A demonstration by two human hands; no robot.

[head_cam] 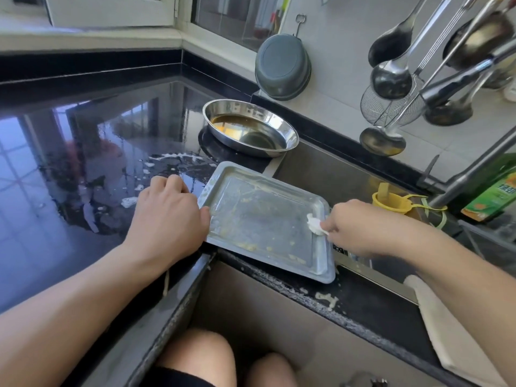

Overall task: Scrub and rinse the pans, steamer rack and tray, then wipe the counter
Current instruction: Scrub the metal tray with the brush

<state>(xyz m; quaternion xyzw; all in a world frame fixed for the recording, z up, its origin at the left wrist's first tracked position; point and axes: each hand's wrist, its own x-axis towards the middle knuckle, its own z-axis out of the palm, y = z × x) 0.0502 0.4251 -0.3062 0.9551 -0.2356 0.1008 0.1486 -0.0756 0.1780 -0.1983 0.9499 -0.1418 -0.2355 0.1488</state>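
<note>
Tray: rectangular metal tray (pixel 268 222), centre of frame, lying at a slant across the corner where the black surface (pixel 83 152) meets the sink (pixel 329 174); its right part overhangs the basin. Yellowish residue dots its floor, thickest along the near edge.
Left hand: left hand (pixel 167 216) at the tray's left rim, left of centre; fingers curled, thumb tip on the rim, gripping that edge.
Right hand: right hand (pixel 360 227) at the tray's right rim, right of centre; fingertips pinch a small white wad (pixel 314 223), which touches the inside of the rim.
Tray relative to hands: between the two hands, one at each short side.
Round pan: shallow steel pan (pixel 251 129) just beyond the tray, upper centre, at the sink's far left corner; brownish liquid lies in its bottom.
Surface: glossy and wet, with white suds and puddles left of the tray; pale smears on the front edge below the tray.
Sink area: yellow plastic piece (pixel 391 202) beyond the right hand; green bottle (pixel 494 188) at the right edge.
Wall: grey basin (pixel 282 71) hung at upper centre; ladles and a wire skimmer (pixel 391 76) hang at upper right.
Lower right: pale board (pixel 441 331) resting on the surface edge.
</note>
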